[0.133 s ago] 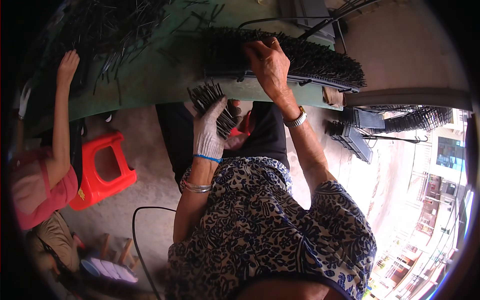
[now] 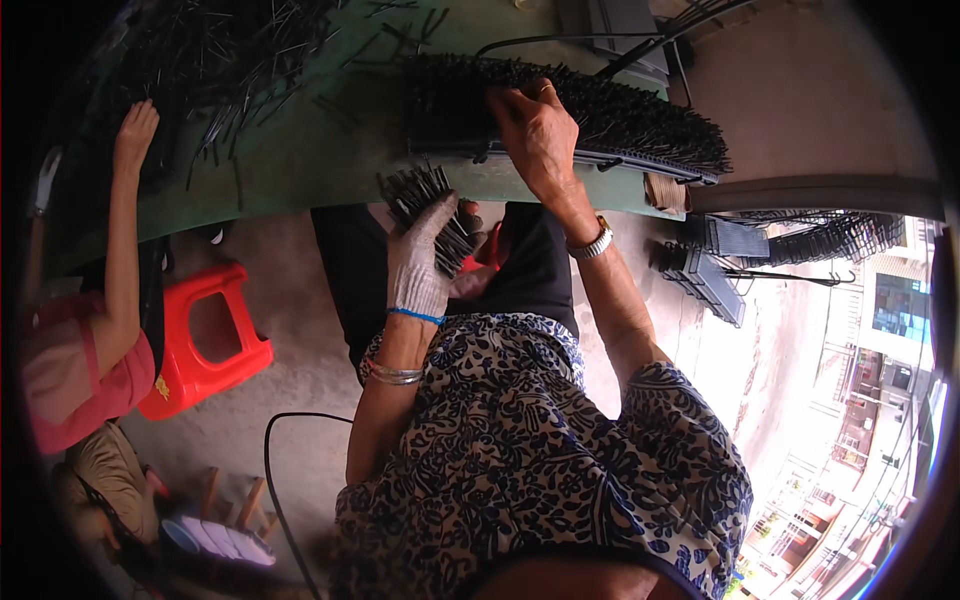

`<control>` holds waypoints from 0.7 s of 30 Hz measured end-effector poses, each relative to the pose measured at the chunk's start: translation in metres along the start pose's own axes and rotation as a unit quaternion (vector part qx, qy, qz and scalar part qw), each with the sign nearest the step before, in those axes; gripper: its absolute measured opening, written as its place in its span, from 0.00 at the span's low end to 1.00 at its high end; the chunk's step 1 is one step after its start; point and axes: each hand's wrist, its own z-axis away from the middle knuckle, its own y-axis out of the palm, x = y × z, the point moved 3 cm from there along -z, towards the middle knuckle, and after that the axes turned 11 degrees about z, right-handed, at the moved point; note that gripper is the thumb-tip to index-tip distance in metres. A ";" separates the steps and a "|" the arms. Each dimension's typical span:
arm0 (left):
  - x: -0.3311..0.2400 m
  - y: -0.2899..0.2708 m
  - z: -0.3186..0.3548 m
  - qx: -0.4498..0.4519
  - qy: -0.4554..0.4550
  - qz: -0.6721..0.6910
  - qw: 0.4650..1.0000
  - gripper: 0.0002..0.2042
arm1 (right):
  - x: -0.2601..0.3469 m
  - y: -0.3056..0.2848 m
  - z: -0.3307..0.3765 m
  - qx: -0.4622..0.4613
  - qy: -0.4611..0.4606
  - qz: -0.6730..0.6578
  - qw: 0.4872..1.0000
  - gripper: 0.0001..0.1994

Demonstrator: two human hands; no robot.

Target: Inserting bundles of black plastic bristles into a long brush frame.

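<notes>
My left hand, in a pale knit glove, is closed around a bundle of thin black sticks just in front of the table edge. The sticks fan out above the thumb. My bare right hand is over a long black rack packed with dense upright black sticks. Its thumb and fingers are pinched together at the left part of the rack. Whatever those fingertips hold is lost against the dark sticks.
Loose black sticks are heaped on the green table at the far left, by a co-worker's hand. A red stool stands on the floor at left. More black racks are at right. Folded brown material sits at the table edge.
My right hand has shifted very slightly at the rack; my left hand keeps its bundle in nearly the same place. At the far left, the co-worker's gloved hand has moved up a little.
</notes>
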 end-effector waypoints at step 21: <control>-0.007 0.005 0.012 -0.032 0.022 -0.101 0.994 0.09 | 0.018 -0.031 0.029 0.359 0.070 -0.395 0.843 0.05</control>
